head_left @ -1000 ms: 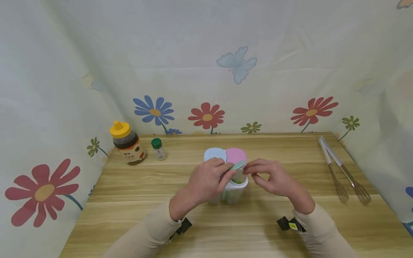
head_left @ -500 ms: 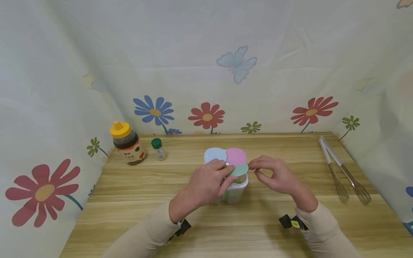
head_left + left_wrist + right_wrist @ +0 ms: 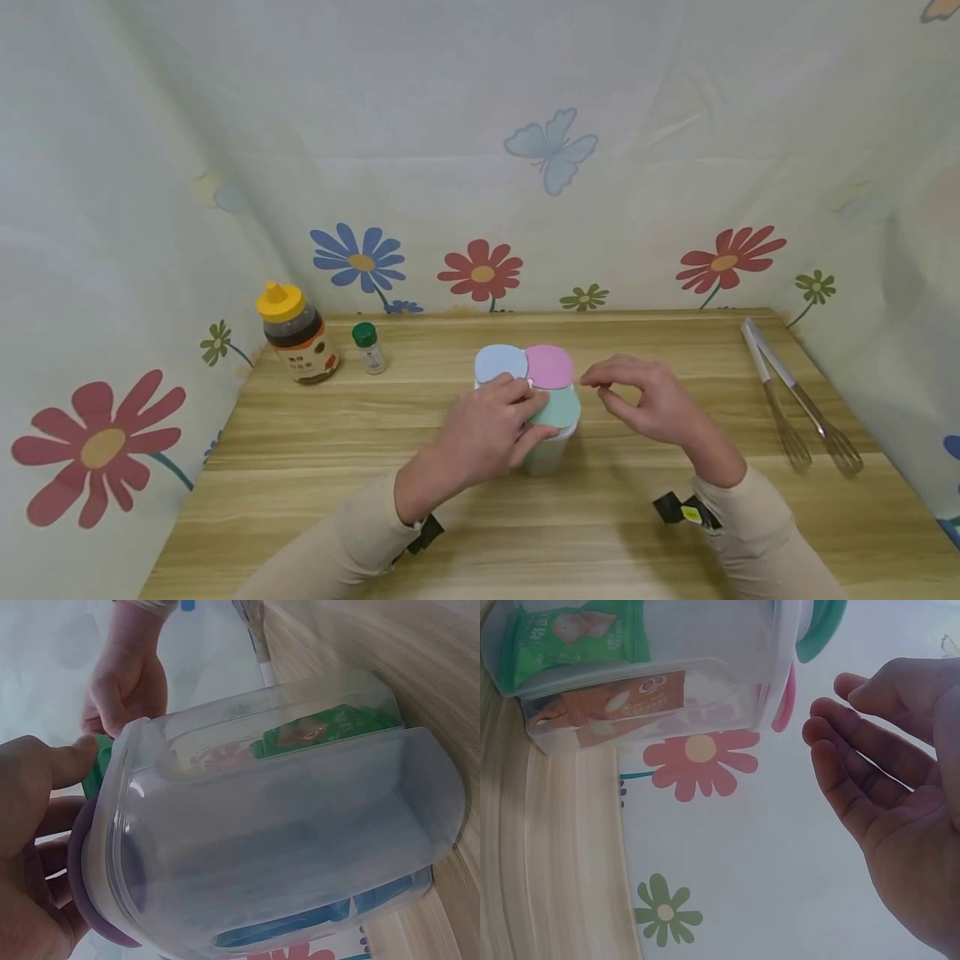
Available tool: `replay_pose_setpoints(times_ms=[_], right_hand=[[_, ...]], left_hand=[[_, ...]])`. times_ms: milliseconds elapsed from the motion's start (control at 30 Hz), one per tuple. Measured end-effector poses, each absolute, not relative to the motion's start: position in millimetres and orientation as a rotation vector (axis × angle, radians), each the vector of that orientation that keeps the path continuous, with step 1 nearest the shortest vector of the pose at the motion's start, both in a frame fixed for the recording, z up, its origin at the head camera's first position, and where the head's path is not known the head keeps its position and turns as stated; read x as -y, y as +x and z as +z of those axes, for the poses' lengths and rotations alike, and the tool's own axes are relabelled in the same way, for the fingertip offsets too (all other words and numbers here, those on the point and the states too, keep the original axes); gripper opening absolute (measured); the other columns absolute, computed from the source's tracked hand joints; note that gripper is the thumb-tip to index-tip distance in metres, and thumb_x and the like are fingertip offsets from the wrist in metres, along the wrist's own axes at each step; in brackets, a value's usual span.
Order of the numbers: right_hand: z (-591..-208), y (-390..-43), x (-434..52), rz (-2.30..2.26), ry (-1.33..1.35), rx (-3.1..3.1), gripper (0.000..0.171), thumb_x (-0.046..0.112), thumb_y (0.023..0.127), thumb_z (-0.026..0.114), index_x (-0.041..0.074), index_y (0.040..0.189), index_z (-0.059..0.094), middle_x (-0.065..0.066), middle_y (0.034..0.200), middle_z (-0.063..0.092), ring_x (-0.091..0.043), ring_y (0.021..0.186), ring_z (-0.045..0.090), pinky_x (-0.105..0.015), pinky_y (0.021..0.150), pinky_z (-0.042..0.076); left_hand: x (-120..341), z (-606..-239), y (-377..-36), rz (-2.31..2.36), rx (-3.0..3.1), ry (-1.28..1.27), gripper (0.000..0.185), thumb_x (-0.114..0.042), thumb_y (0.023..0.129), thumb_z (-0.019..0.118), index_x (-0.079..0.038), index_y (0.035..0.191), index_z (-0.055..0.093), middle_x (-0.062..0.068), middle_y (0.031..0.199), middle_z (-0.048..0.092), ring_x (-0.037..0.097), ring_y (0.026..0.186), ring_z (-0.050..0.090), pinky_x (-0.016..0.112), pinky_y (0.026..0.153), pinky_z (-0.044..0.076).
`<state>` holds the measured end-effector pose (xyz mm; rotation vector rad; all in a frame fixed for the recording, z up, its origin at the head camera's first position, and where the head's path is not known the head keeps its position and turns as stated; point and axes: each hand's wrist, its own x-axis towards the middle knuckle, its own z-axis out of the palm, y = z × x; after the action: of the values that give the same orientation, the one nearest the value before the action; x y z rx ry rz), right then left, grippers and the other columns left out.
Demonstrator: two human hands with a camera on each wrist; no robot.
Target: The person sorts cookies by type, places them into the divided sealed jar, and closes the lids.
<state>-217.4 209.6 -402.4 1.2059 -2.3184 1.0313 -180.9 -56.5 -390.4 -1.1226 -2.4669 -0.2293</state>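
Note:
A clear plastic storage container (image 3: 546,458) with coloured flip lids stands upright on the table. Its green lid (image 3: 561,410), pink lid (image 3: 551,367) and blue lid (image 3: 495,360) lie flat on top. My left hand (image 3: 480,429) rests over the container's top, fingers on the purple lid (image 3: 78,862) and thumb by the green one. To the right of the container, my right hand (image 3: 651,407) hovers with relaxed fingers, holding nothing. Through the walls show a green packet (image 3: 330,733), a blue packet (image 3: 300,922) and an orange-brown packet (image 3: 626,705).
At the back left stand a honey jar (image 3: 302,342) with a yellow cap and a small green-capped shaker (image 3: 369,348). Whisk-ended tongs (image 3: 798,396) lie at the right. A flower-printed cloth (image 3: 420,183) encloses the wooden table (image 3: 337,450) behind and at both sides.
The green lid, tilted up over its opening a second ago, has swung down flat. My right hand has drawn back slightly to the right, away from it. My left hand has stayed on the container.

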Motion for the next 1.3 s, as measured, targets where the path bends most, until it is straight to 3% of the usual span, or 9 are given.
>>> replay_pose_setpoints(times_ms=[267, 567, 767, 1000, 1300], right_hand=[[-401, -221, -214, 1.015, 1.222, 2.27, 0.036, -0.012, 0.079, 0.066, 0.013, 0.104, 0.072, 0.0, 0.099, 0.072, -0.014, 0.084, 0.067, -0.019, 0.075, 0.053], [-398, -223, -219, 0.999, 1.201, 2.266, 0.036, -0.012, 0.079, 0.068, 0.013, 0.105, 0.072, 0.0, 0.1, 0.072, -0.012, 0.086, 0.066, -0.014, 0.079, 0.05], [-397, -224, -219, 0.996, 1.198, 2.254, 0.037, -0.012, 0.078, 0.069, 0.014, 0.105, 0.072, 0.001, 0.099, 0.072, -0.013, 0.083, 0.066, -0.014, 0.078, 0.049], [-396, -226, -219, 0.999, 1.204, 2.248, 0.034, -0.01, 0.079, 0.07, 0.012, 0.105, 0.072, -0.001, 0.1, 0.073, -0.015, 0.085, 0.068, -0.017, 0.077, 0.052], [-391, -232, -220, 0.942, 1.211, 2.264, 0.034, -0.01, 0.079, 0.068, 0.012, 0.105, 0.071, 0.001, 0.1, 0.072, -0.008, 0.085, 0.066, -0.018, 0.075, 0.053]], left_hand=[[54, -389, -180, -0.128, 2.446, -1.122, 0.046, -0.054, 0.09, 0.061, -0.016, 0.113, 0.073, -0.003, 0.102, 0.067, 0.013, 0.089, 0.057, 0.023, 0.071, 0.052], [44, -368, -183, 0.065, 2.595, -1.188, 0.043, -0.058, 0.09, 0.06, -0.018, 0.098, 0.074, -0.005, 0.089, 0.058, 0.013, 0.084, 0.05, 0.022, 0.059, 0.048], [37, -358, -185, 0.256, 2.617, -1.275, 0.039, -0.055, 0.089, 0.063, -0.019, 0.093, 0.075, -0.006, 0.094, 0.061, 0.011, 0.084, 0.052, 0.022, 0.054, 0.05], [40, -360, -189, 0.325, 2.569, -1.321, 0.041, -0.056, 0.091, 0.059, -0.018, 0.093, 0.075, -0.006, 0.095, 0.061, 0.01, 0.086, 0.053, 0.023, 0.06, 0.054], [49, -374, -197, -0.008, 2.531, -1.366, 0.045, -0.052, 0.088, 0.065, -0.012, 0.107, 0.071, -0.002, 0.094, 0.058, 0.012, 0.084, 0.049, 0.022, 0.071, 0.045]])
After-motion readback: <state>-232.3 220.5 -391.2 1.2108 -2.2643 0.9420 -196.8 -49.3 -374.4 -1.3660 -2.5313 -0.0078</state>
